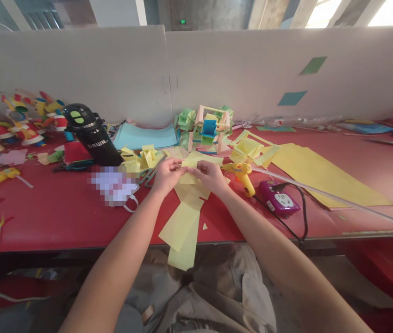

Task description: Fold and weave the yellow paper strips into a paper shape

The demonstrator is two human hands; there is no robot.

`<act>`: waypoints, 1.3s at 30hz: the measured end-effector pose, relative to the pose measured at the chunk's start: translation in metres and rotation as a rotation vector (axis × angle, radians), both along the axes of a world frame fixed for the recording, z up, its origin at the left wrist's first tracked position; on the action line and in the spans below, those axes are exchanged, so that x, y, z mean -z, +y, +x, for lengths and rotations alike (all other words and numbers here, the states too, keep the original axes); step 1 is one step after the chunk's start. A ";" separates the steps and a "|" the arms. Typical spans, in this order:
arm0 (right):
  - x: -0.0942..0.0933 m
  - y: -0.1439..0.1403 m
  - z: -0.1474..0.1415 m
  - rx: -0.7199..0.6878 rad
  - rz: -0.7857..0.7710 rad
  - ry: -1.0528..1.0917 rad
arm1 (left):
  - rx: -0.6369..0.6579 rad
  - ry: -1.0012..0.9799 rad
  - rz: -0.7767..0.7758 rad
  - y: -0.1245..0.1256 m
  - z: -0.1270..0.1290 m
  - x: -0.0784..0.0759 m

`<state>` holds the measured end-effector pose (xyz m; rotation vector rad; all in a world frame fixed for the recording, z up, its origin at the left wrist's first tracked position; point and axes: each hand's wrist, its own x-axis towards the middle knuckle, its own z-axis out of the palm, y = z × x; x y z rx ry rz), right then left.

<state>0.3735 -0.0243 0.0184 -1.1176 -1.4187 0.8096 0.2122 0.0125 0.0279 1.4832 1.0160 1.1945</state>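
My left hand (169, 175) and my right hand (210, 175) meet above the table, fingers pinched on a small piece of yellow paper (189, 163) between them. Beneath it lie loose yellow paper strips (184, 222), some hanging over the table's front edge. Just right of my right hand rests a yellow glue gun (242, 176). Folded yellow paper pieces (147, 156) sit beyond my left hand. Behind both hands stands a small model (210, 129) with a pale frame and blue, green and yellow folded paper.
A black bottle (94, 136) stands left, near blue sheets (146, 136). A purple power socket (279, 199) with a black cord and large yellow sheets (321, 175) lie right. Colourful paper figures (26, 122) crowd the far left. A pale partition (113, 69) closes off the back.
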 end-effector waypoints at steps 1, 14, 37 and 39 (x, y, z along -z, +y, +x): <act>0.000 0.000 0.000 0.000 -0.005 -0.010 | -0.002 0.003 0.007 0.000 0.000 0.000; 0.001 0.001 0.006 -0.049 -0.026 0.001 | 0.029 -0.018 -0.020 -0.003 -0.001 -0.004; -0.003 -0.001 0.002 0.032 0.018 0.149 | 0.010 -0.013 0.075 -0.007 0.003 -0.004; -0.003 0.000 0.002 0.019 0.028 0.218 | -0.012 -0.015 0.098 -0.006 0.004 -0.003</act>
